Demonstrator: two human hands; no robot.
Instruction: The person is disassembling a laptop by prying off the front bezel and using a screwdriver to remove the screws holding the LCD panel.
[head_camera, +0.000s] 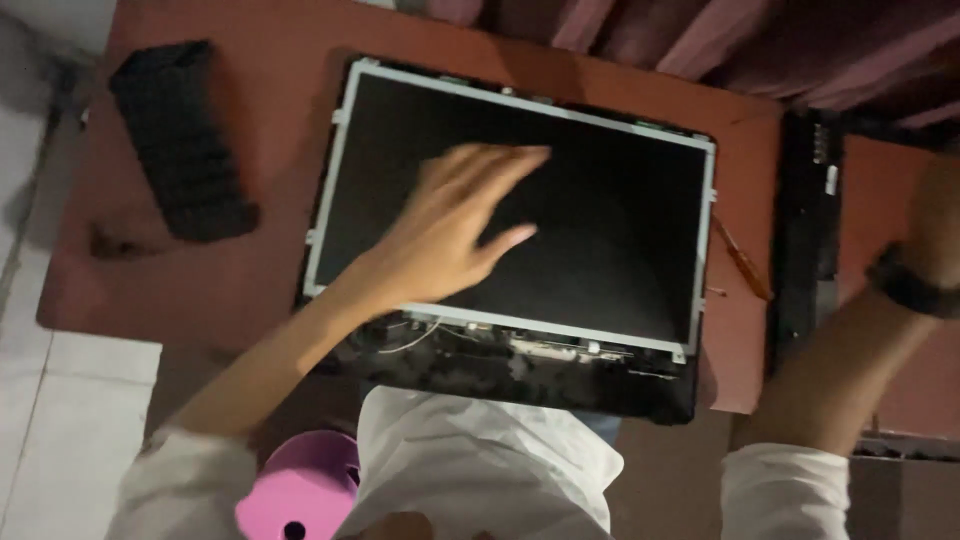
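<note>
A bare dark screen panel (600, 210) with a silver metal frame lies flat in a black laptop lid shell (560, 385) on a reddish-brown table (270, 120). My left hand (450, 225) rests flat on the panel's left half, fingers spread and holding nothing. Thin wires and small parts show along the panel's near edge (520, 345). My right hand (940, 225), with a dark band on its wrist, reaches off to the far right beside a black frame piece (805, 210); its fingers are cut off by the picture edge.
A black keyboard (180, 140) lies at the table's far left. A thin brown stick-like tool (742, 262) sits just right of the panel. A pink plastic stool (300, 490) stands below the table. Reddish curtains (720, 40) hang behind. White floor tiles show on the left.
</note>
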